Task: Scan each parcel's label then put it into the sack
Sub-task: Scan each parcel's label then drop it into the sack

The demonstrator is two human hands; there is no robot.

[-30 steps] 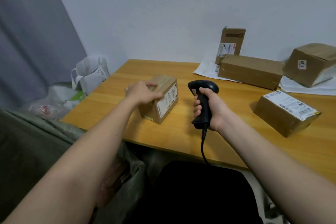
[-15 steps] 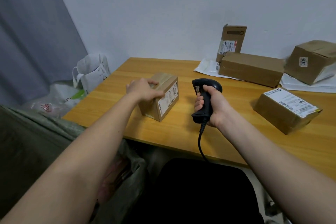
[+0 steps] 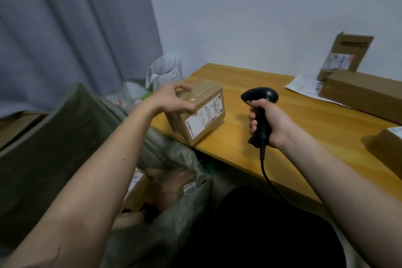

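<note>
A small brown cardboard parcel (image 3: 201, 115) with a white label on its right face sits at the table's near left corner. My left hand (image 3: 170, 99) grips it from above, fingers curled over its top and left side. My right hand (image 3: 266, 122) holds a black corded barcode scanner (image 3: 260, 102) upright just right of the parcel, its head turned toward the label. The grey-green sack (image 3: 174, 180) stands open below the table's left edge, with parcels lying inside it.
The wooden table (image 3: 304, 132) carries a long brown box (image 3: 361, 93), an upright flat box (image 3: 345, 54) against the wall, a labelled parcel (image 3: 389, 146) at the right edge and a paper sheet (image 3: 304, 85). A white bag (image 3: 165, 72) and grey curtain (image 3: 65, 28) stand left.
The view has swung left and down, bringing the sack into sight. The parcel under my left hand has slid toward the table's left corner. My right hand still holds the scanner beside it.
</note>
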